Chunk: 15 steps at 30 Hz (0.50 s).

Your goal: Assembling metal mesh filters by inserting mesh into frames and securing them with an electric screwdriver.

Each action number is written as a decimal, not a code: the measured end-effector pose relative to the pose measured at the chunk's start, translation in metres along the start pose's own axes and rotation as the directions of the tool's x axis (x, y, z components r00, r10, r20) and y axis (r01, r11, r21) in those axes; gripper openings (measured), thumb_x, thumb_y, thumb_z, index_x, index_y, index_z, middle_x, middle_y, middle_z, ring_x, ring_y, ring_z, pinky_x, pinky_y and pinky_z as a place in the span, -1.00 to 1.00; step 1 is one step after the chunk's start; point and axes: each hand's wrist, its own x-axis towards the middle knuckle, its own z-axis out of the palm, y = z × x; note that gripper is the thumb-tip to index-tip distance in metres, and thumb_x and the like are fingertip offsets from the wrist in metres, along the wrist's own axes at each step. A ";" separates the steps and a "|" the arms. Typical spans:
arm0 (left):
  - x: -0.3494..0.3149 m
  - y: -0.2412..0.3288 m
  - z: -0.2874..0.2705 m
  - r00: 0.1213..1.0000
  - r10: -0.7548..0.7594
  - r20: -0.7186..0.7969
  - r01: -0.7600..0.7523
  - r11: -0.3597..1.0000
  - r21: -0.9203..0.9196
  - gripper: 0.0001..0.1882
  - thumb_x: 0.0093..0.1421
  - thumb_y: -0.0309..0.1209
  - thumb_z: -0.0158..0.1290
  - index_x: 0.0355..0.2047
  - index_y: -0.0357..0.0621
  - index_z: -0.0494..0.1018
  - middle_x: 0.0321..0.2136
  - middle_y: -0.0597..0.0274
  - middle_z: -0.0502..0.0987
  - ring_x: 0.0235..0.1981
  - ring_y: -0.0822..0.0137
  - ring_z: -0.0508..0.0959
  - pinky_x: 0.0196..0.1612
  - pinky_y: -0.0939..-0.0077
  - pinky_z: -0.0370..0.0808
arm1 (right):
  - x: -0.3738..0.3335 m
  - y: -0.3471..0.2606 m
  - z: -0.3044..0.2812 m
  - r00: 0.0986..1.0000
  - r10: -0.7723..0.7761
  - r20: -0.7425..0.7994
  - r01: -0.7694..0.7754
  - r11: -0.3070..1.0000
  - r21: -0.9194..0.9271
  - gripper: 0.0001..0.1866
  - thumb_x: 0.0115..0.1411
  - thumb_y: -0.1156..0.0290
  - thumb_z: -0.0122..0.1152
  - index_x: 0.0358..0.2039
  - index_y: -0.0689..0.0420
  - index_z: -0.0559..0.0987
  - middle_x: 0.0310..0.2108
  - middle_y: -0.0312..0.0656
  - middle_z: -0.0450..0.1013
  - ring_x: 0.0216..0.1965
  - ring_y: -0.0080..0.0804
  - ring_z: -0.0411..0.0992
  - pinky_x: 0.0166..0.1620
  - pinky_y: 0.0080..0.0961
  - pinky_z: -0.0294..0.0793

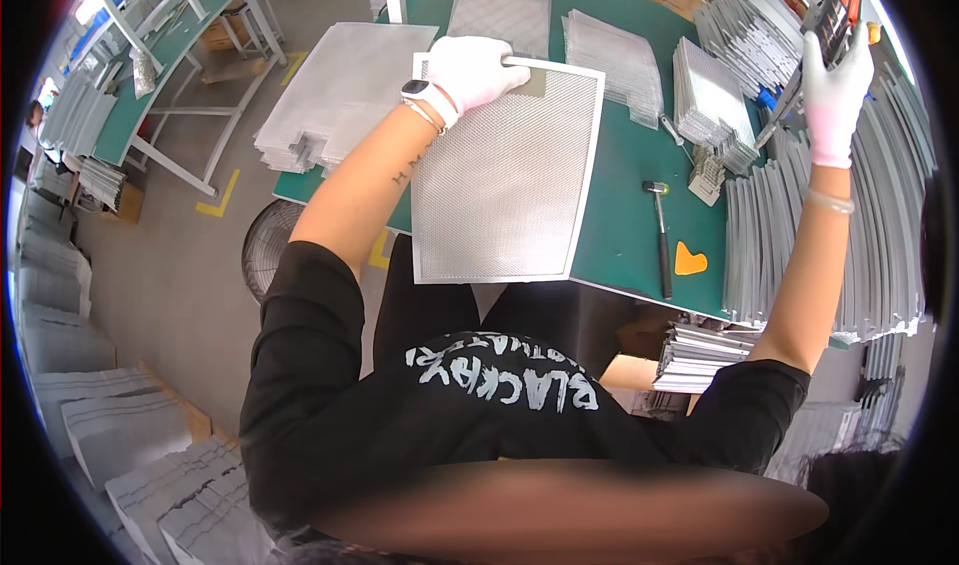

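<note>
My left hand (475, 73), in a white glove, grips the top edge of a framed metal mesh panel (504, 180). The panel has a thin pale frame and stands tilted at the table's near edge, in front of my body. At the far right, my right hand (837, 95), also gloved, is raised with its fingers around an orange-and-black tool (839, 10). The tool's exact kind is unclear, and the glove covers part of it. Below this hand stand long grey metal strips (789, 215).
On the green table (624, 225) lie a hammer (661, 235), an orange-yellow flat piece (689, 258) and a screwdriver (671, 130). Mesh sheet stacks (345, 85) stand to the left, with more stacks (614, 60) behind. A round fan (272, 250) is on the floor at left.
</note>
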 end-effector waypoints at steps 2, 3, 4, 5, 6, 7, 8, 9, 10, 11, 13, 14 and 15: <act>-0.004 -0.009 -0.002 1.000 -0.030 -0.008 0.030 0.998 0.057 -0.53 0.16 0.09 -0.01 -0.40 -0.05 0.62 -0.43 0.12 0.64 -0.34 0.10 0.64 -0.24 0.26 0.55 | -0.012 -0.042 0.013 0.959 -0.283 -0.018 0.249 0.870 -0.425 -0.53 0.13 0.41 0.32 0.01 0.32 0.44 -0.13 0.02 0.51 -0.15 -0.18 0.51 -0.05 -0.32 0.45; 0.001 0.006 -0.004 0.998 0.051 -0.024 -0.051 0.998 0.035 -0.54 0.16 0.08 0.00 -0.40 -0.04 0.62 -0.44 0.12 0.64 -0.34 0.11 0.65 -0.24 0.26 0.55 | -0.020 -0.058 -0.006 0.971 -0.229 0.062 0.234 0.876 -0.422 -0.50 0.08 0.46 0.33 0.04 0.31 0.45 -0.05 0.06 0.47 -0.05 -0.04 0.47 0.04 -0.24 0.41; -0.006 0.006 -0.011 0.997 0.069 -0.039 -0.066 0.996 0.061 -0.56 0.16 0.07 0.00 -0.41 -0.03 0.63 -0.44 0.12 0.64 -0.34 0.12 0.65 -0.25 0.26 0.56 | -0.037 -0.063 0.009 0.936 -0.351 0.033 0.341 0.878 -0.337 -0.45 0.05 0.46 0.35 0.08 0.27 0.46 -0.01 0.09 0.45 0.03 0.02 0.42 0.14 -0.17 0.36; -0.013 0.015 -0.013 0.982 0.155 -0.107 -0.153 0.988 0.027 -0.58 0.15 0.05 0.01 -0.45 -0.01 0.61 -0.48 0.13 0.62 -0.37 0.15 0.64 -0.27 0.25 0.53 | -0.051 -0.077 0.011 0.914 -0.392 0.107 0.406 0.873 -0.270 -0.40 0.05 0.44 0.35 0.14 0.23 0.44 0.06 0.09 0.43 0.11 0.04 0.38 0.20 -0.13 0.31; -0.021 0.031 -0.015 0.952 0.247 -0.181 -0.252 0.968 -0.002 -0.61 0.15 0.03 0.02 -0.48 0.00 0.59 -0.51 0.14 0.61 -0.40 0.17 0.63 -0.29 0.25 0.50 | -0.062 -0.096 0.006 0.892 -0.338 0.300 0.402 0.897 -0.183 -0.35 0.04 0.38 0.36 0.18 0.20 0.43 0.12 0.07 0.40 0.15 0.04 0.37 0.23 -0.10 0.29; -0.033 0.057 -0.023 0.924 0.333 -0.187 -0.336 0.942 0.016 -0.65 0.13 0.01 0.04 -0.51 0.02 0.56 -0.54 0.15 0.58 -0.43 0.18 0.61 -0.31 0.25 0.46 | -0.080 -0.111 0.000 0.855 -0.298 0.425 0.364 0.928 -0.082 -0.30 0.01 0.31 0.40 0.18 0.21 0.42 0.12 0.09 0.41 0.17 0.05 0.36 0.23 -0.11 0.30; -0.049 0.082 -0.033 0.891 0.412 -0.189 -0.413 0.910 0.039 -0.68 0.11 -0.02 0.05 -0.53 0.04 0.52 -0.56 0.16 0.56 -0.46 0.19 0.59 -0.33 0.26 0.42 | -0.100 -0.125 -0.006 0.778 -0.220 0.589 0.291 0.956 -0.028 -0.21 -0.02 0.26 0.42 0.22 0.23 0.36 0.05 0.14 0.43 0.12 0.04 0.40 0.18 -0.14 0.36; -0.063 0.101 -0.037 0.857 0.476 -0.197 -0.482 0.876 0.022 -0.71 0.10 -0.04 0.07 -0.53 0.04 0.50 -0.55 0.17 0.55 -0.46 0.20 0.57 -0.35 0.27 0.38 | -0.112 -0.140 -0.012 0.648 -0.122 0.752 0.154 0.988 0.028 -0.16 0.01 0.25 0.40 0.27 0.27 0.28 -0.12 0.13 0.50 -0.12 -0.03 0.54 -0.05 -0.20 0.52; -0.078 0.113 -0.040 0.823 0.531 -0.204 -0.541 0.841 0.006 -0.73 0.08 -0.06 0.08 -0.53 0.04 0.48 -0.54 0.19 0.54 -0.45 0.21 0.56 -0.36 0.28 0.34 | -0.120 -0.154 -0.017 0.455 -0.017 0.891 0.054 0.998 -0.009 -0.15 0.05 0.25 0.37 0.29 0.29 0.23 -0.33 0.08 0.53 -0.41 -0.03 0.56 -0.33 -0.20 0.55; -0.091 0.122 -0.039 0.834 0.537 -0.129 -0.546 0.837 -0.041 -0.74 0.05 -0.09 0.12 -0.51 0.02 0.48 -0.49 0.19 0.55 -0.42 0.21 0.56 -0.34 0.27 0.36 | -0.143 -0.153 -0.021 0.452 -0.105 0.886 -0.001 0.993 0.118 -0.20 0.10 0.27 0.32 0.29 0.29 0.22 -0.51 0.05 0.50 -0.55 0.01 0.50 -0.47 -0.18 0.49; -0.111 0.126 -0.027 0.774 0.577 -0.260 -0.617 0.779 -0.110 -0.73 -0.04 -0.13 0.19 -0.47 -0.02 0.48 -0.40 0.21 0.54 -0.35 0.22 0.54 -0.29 0.25 0.39 | -0.157 -0.159 -0.045 0.410 -0.104 0.906 -0.056 0.989 0.139 -0.21 0.10 0.32 0.32 0.30 0.28 0.22 -0.56 0.08 0.46 -0.54 0.07 0.48 -0.44 -0.14 0.45; -0.113 0.123 -0.030 0.669 0.584 -0.460 -0.699 0.705 -0.122 -0.70 -0.09 -0.15 0.23 -0.45 -0.04 0.48 -0.36 0.22 0.52 -0.32 0.22 0.53 -0.27 0.24 0.41 | -0.160 -0.160 -0.061 0.453 -0.100 0.886 -0.074 0.986 0.149 -0.19 0.05 0.39 0.36 0.30 0.28 0.25 -0.59 0.04 0.44 -0.56 0.06 0.46 -0.46 -0.18 0.44; -0.114 0.113 -0.036 0.623 0.610 -0.490 -0.729 0.679 -0.081 -0.60 -0.22 -0.15 0.28 -0.40 -0.07 0.46 -0.31 0.21 0.48 -0.28 0.20 0.51 -0.22 0.21 0.42 | -0.162 -0.157 -0.081 0.488 -0.069 0.870 -0.089 0.988 0.128 -0.19 0.03 0.44 0.37 0.30 0.28 0.26 -0.58 0.00 0.47 -0.56 0.01 0.47 -0.44 -0.23 0.47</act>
